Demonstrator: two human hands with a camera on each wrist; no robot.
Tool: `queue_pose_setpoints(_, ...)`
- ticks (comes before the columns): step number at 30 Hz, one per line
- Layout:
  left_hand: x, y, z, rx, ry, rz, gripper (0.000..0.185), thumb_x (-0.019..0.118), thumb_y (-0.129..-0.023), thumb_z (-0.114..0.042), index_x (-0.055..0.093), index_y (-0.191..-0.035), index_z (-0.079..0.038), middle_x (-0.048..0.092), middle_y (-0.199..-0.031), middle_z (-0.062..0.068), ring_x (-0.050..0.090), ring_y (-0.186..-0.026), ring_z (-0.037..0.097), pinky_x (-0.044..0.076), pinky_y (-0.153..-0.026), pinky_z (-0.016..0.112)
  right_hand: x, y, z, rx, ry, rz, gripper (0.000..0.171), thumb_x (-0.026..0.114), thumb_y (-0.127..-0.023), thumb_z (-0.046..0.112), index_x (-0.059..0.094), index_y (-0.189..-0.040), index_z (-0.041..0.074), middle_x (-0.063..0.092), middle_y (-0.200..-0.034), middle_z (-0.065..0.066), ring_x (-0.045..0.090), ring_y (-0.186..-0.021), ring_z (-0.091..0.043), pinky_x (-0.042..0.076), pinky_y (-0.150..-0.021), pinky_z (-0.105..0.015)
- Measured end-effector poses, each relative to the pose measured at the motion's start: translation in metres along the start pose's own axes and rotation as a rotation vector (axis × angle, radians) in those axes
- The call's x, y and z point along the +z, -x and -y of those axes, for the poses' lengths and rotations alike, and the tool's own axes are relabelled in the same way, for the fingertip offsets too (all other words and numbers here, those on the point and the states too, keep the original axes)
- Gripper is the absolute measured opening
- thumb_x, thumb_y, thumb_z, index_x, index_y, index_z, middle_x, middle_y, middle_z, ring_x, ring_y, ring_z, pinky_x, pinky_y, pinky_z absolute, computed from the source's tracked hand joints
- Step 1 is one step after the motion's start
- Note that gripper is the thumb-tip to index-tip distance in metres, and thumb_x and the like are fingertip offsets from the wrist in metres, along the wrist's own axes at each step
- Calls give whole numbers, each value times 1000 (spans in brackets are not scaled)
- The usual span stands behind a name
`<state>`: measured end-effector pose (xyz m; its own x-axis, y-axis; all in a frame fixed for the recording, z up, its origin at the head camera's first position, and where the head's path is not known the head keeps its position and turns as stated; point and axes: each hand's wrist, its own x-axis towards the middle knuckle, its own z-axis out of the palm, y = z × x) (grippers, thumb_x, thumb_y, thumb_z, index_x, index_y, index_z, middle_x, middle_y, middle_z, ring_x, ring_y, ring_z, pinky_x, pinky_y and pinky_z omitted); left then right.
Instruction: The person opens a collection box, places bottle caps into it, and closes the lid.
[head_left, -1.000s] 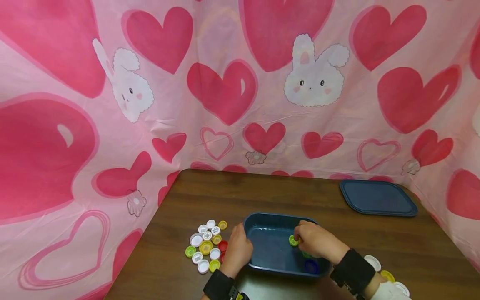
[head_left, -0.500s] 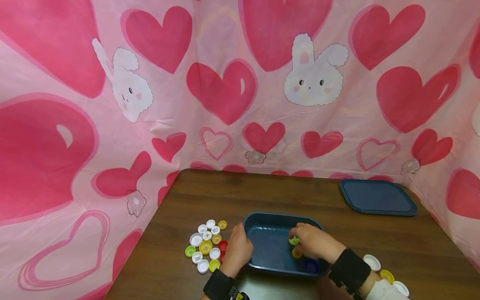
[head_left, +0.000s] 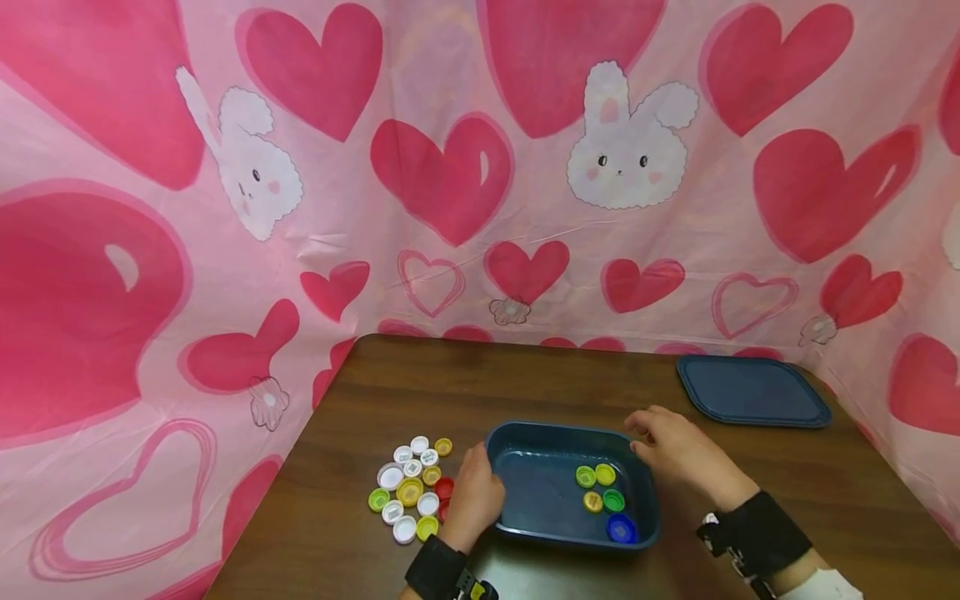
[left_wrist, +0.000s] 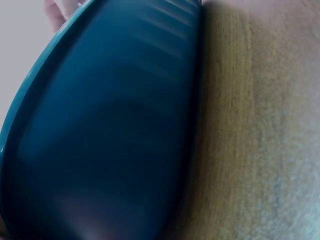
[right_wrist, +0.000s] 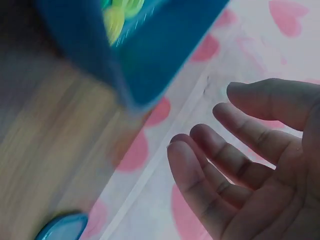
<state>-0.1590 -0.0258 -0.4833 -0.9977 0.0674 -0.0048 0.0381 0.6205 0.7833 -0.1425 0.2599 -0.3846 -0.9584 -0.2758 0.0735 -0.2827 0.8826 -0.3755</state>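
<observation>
My left hand (head_left: pixel 474 496) grips the left rim of a dark blue plastic box (head_left: pixel 540 537) on the table. Inside, toward its right side, lie several bottle caps: a lime one (head_left: pixel 586 477), a yellow one (head_left: pixel 605 475), a gold one (head_left: pixel 592 502), a green one (head_left: pixel 613 500) and a blue one (head_left: pixel 621 529). Past the box's back right corner hovers my right hand (head_left: pixel 678 450), fingers spread and gently bent, holding nothing. The right wrist view shows that bare palm and the yellow cap (right_wrist: pixel 114 24) over the rim. The left wrist view is filled mostly by the box's outer wall (left_wrist: pixel 110 120).
Left of the box, beside my left hand, is a cluster of loose caps, among them a large yellow cap (head_left: pixel 409 492) and white and red ones. A flat blue tray (head_left: pixel 753 392) lies at the back right of the wooden table (head_left: pixel 465 375). Patterned pink cloth (head_left: pixel 442 292) hangs behind.
My right hand has left the caps inside the box and moved right and back, out over the rim. The caps there are now uncovered. My left hand stays at the rim.
</observation>
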Motion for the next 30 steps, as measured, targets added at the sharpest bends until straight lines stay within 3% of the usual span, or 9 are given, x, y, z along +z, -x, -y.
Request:
queue_pose_setpoints(4, -3, 0, 0, 7, -18, -12, 48, 62, -87, 8, 50, -133, 10, 57, -122, 24, 59, -111, 40, 49, -99, 59, -7, 10, -19, 41, -15, -45, 23, 72, -87, 8, 69, -109, 1, 67, -100, -7, 66, -85, -23, 56, -74, -43)
queue_pose_setpoints(12, -4, -2, -2, 14, -27, -19, 49, 62, -88, 7, 48, -135, 12, 55, -126, 27, 58, -114, 42, 48, -101, 59, -14, 29, -53, 151, 12, -5, 26, 70, -89, 9, 66, -110, -5, 67, -101, -16, 66, -91, -33, 56, -78, -51)
queue_pose_setpoints(19, -4, -2, -3, 10, -22, -8, 50, 62, -88, 7, 48, -136, 12, 55, -128, 27, 57, -116, 42, 47, -102, 59, 3, 46, -76, 194, -11, 106, 29, 71, -87, 8, 65, -112, -6, 66, -103, -15, 65, -92, -32, 55, -77, -50)
queue_pose_setpoints(24, -3, -2, -3, 17, -18, -4, 49, 63, -88, 8, 48, -135, 12, 55, -126, 26, 57, -115, 41, 48, -101, 59, 20, 56, -79, 217, -38, 181, 31, 76, -86, 12, 66, -112, -1, 63, -108, -13, 64, -99, -35, 54, -82, -52)
queue_pose_setpoints(30, -2, -1, -2, 23, -17, -1, 49, 62, -88, 7, 48, -135, 13, 55, -127, 27, 57, -116, 42, 47, -102, 59, 33, 63, -76, 203, -49, 220, 30, 80, -84, 16, 67, -109, 7, 61, -104, -5, 62, -95, -26, 54, -81, -49)
